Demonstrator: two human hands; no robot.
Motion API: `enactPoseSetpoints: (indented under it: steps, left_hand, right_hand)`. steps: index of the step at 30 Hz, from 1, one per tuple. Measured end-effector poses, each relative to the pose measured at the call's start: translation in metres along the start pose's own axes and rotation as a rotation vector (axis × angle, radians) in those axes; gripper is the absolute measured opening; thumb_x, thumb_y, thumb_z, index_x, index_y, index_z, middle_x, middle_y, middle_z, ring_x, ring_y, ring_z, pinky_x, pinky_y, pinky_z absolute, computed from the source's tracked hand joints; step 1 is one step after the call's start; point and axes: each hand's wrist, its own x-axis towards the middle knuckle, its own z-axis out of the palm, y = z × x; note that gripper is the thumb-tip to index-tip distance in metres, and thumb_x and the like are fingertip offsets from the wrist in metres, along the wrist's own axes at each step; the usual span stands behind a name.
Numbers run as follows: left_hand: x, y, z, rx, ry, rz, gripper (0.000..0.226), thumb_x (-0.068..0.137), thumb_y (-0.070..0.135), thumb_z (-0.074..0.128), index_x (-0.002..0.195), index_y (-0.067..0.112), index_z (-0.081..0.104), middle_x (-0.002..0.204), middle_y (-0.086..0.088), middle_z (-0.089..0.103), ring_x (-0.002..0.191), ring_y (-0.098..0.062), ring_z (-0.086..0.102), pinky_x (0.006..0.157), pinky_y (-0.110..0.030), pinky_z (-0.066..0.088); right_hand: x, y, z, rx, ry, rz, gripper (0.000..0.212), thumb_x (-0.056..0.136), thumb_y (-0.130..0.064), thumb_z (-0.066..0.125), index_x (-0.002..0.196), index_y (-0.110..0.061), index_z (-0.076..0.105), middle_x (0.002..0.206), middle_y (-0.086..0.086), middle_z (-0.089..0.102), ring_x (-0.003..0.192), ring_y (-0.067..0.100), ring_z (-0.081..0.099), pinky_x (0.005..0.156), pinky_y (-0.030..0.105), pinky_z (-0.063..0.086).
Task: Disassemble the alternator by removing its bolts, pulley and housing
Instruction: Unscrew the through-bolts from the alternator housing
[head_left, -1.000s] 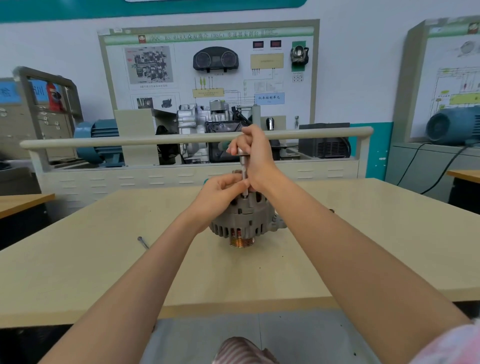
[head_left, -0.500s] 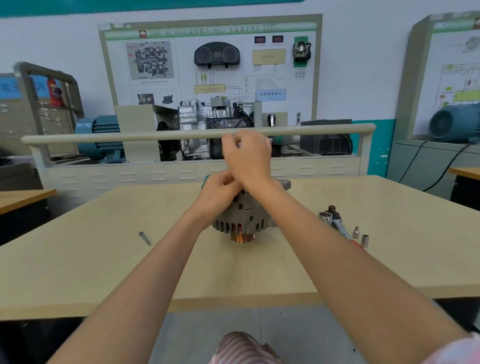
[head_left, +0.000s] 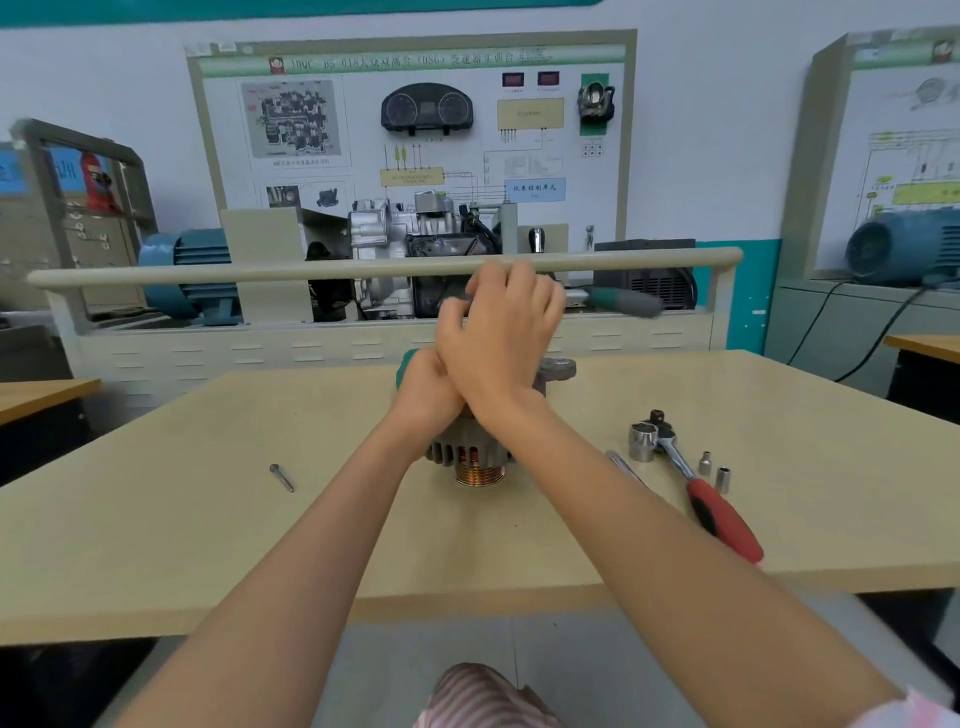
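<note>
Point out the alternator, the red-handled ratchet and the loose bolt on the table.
alternator (head_left: 470, 454), head view, on its finned grey housing.
red-handled ratchet (head_left: 724, 514), head view, on the red grip.
loose bolt (head_left: 282, 478), head view, on its shank.

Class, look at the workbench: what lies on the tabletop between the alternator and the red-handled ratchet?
In the head view, a thin metal rod, partly hidden by the right forearm, lies between the alternator and the ratchet; the rest is bare table.

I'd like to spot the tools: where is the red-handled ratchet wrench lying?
The red-handled ratchet wrench lies on the beige table, right of the grey alternator, with two small silver sockets beside it.
</note>
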Motion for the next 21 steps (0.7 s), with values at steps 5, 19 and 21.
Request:
enactPoseSetpoints:
  steps: [5,19,21]
  left_hand:
    - [0.001,0.005,0.000,-0.013,-0.078,0.004,0.028,0.092,0.012,0.052,0.071,0.027,0.061,0.059,0.013,0.065,0.062,-0.001,0.059,0.051,-0.009,0.041]
    - [-0.002,0.003,0.005,-0.038,0.025,-0.021,0.025,0.092,0.005,0.050,0.073,0.020,0.056,0.066,0.003,0.059,0.060,-0.005,0.051,0.044,-0.008,0.039]
    - [-0.001,0.004,0.007,-0.024,0.043,-0.012,0.024,0.093,0.004,0.050,0.074,0.019,0.054,0.070,0.000,0.057,0.062,-0.006,0.049,0.044,-0.008,0.039]
  right_hand:
    - [0.024,0.000,-0.006,0.429,-0.180,0.073,0.038,0.089,-0.025,0.043,0.051,-0.017,0.042,0.058,-0.005,0.044,0.066,0.016,0.042,0.083,0.034,0.033]
    - [0.004,0.004,-0.003,0.046,-0.051,-0.090,0.018,0.082,-0.023,0.048,0.083,-0.009,0.058,0.083,0.001,0.052,0.084,0.018,0.045,0.092,0.033,0.031]
    - [0.000,0.002,-0.003,-0.034,0.018,-0.047,0.022,0.080,-0.027,0.047,0.088,-0.010,0.060,0.090,0.004,0.054,0.089,0.022,0.046,0.096,0.034,0.026]
